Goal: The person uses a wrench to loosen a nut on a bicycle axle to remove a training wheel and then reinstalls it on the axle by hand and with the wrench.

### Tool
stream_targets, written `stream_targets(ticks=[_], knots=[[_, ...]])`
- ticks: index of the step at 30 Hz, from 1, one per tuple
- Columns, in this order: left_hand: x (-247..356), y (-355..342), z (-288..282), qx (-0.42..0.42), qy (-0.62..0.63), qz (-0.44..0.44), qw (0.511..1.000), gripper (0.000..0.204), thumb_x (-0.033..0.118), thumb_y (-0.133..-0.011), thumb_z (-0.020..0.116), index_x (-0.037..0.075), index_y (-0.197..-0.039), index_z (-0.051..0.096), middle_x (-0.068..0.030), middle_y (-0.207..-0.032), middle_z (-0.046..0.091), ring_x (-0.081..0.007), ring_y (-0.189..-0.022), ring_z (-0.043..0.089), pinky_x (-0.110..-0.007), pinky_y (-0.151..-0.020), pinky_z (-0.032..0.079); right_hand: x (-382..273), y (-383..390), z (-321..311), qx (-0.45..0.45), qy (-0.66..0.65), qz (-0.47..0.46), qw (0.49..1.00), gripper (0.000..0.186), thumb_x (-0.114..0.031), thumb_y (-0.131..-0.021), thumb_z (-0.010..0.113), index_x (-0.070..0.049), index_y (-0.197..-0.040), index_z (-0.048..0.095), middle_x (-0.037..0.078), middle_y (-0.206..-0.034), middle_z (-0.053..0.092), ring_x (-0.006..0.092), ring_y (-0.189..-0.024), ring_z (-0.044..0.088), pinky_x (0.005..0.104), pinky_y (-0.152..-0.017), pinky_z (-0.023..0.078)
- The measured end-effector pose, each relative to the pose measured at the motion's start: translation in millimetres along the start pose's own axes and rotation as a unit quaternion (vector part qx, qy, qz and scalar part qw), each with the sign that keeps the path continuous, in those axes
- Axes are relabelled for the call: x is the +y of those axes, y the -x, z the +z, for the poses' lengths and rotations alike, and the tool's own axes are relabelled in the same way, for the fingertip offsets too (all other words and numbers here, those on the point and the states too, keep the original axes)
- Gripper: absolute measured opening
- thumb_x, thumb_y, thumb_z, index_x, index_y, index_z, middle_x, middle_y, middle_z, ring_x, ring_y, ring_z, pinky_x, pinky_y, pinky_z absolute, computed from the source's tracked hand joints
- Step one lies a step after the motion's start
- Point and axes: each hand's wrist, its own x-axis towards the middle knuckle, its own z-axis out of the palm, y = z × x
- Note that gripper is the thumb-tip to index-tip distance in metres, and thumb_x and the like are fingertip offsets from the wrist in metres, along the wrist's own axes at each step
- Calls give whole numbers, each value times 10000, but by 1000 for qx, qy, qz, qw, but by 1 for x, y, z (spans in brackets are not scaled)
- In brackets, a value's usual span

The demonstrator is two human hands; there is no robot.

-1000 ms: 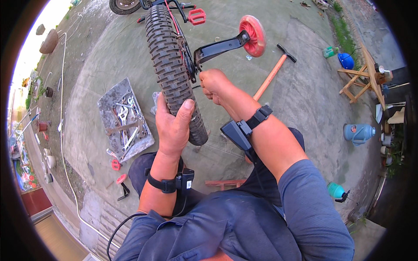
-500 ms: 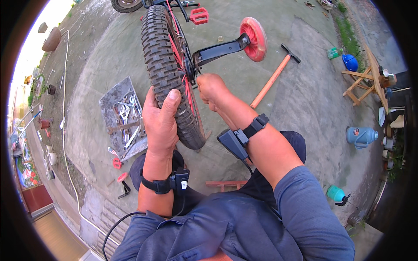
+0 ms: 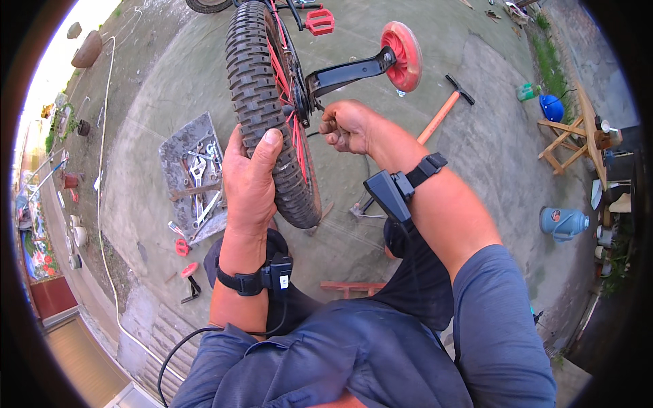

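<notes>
My left hand point(image 3: 249, 170) is wrapped round the knobby black tyre point(image 3: 253, 81) of a small bike wheel with pink-red spokes, its thumb on the tread. To the right of the wheel, close to the hub, my right hand point(image 3: 347, 127) has its fingers curled together. A thin dark piece shows between its fingertips and the spokes; what the fingers hold is mostly hidden. Above that hand a black bracket point(image 3: 350, 73) runs out from the hub to a red training wheel point(image 3: 405, 58). Beyond the right hand stands what looks like a floor pump point(image 3: 439, 117) with an orange barrel and black T-handle.
A grey metal tray point(image 3: 170, 153) of wrenches lies left of the tyre, with a red pedal point(image 3: 182, 247) and another small red wheel point(image 3: 189, 270) near it. At right are a blue flask point(image 3: 564, 223), a wooden folding stand point(image 3: 568, 136) and a blue helmet point(image 3: 552, 107).
My right hand has moved slightly right and away from the hub, its fingers now more in view. My right forearm has swung outward. The left hand keeps its grip on the tyre.
</notes>
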Motion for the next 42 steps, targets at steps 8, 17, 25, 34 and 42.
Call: stream_targets(ticks=[8, 17, 25, 34, 42], knots=[[0, 1, -1, -12, 35, -19, 999, 403, 230, -892, 698, -11, -1174, 540, -43, -1004, 627, -89, -855, 584, -256, -776, 489, -10, -6, -14, 2, 15, -16, 1000, 234, -261, -937, 472, -47, -1025, 507, 102, -920, 651, 193, -636, 630, 275, -481, 526], [21, -22, 9, -5, -6, -38, 999, 330, 259, -941, 618, -27, -1099, 569, -86, -914, 656, -103, -697, 604, -243, -617, 514, 8, 8, -18, -12, 23, -86, 996, 361, -338, -945, 516, -55, -1170, 507, 121, -1101, 598, 259, -858, 675, 363, -636, 569], [39, -51, 14, -24, -12, -50, 998, 389, 295, -930, 643, -44, -1091, 542, -87, -882, 644, -125, -695, 634, -266, -618, 545, 20, 31, -41, -60, 34, -225, 972, 711, -327, -908, 621, 12, -1453, 315, 130, -1184, 547, 257, -1008, 635, 400, -749, 555], [42, -67, 17, 0, -53, -47, 997, 331, 323, -956, 594, 1, -1027, 571, -114, -819, 664, -129, -606, 626, -265, -542, 544, 34, 8, -4, -103, -123, -169, 973, 389, -309, -931, 622, 4, -1148, 541, 149, -1021, 628, 245, -872, 666, 352, -746, 555], [38, -74, 15, 15, -64, -46, 997, 333, 326, -957, 583, -1, -1024, 585, -143, -843, 682, -139, -607, 646, -259, -512, 549, 54, -19, 1, -101, -321, -137, 932, 148, -127, -933, 545, -20, -1029, 581, 45, -684, 562, 157, -561, 540, 266, -503, 447]])
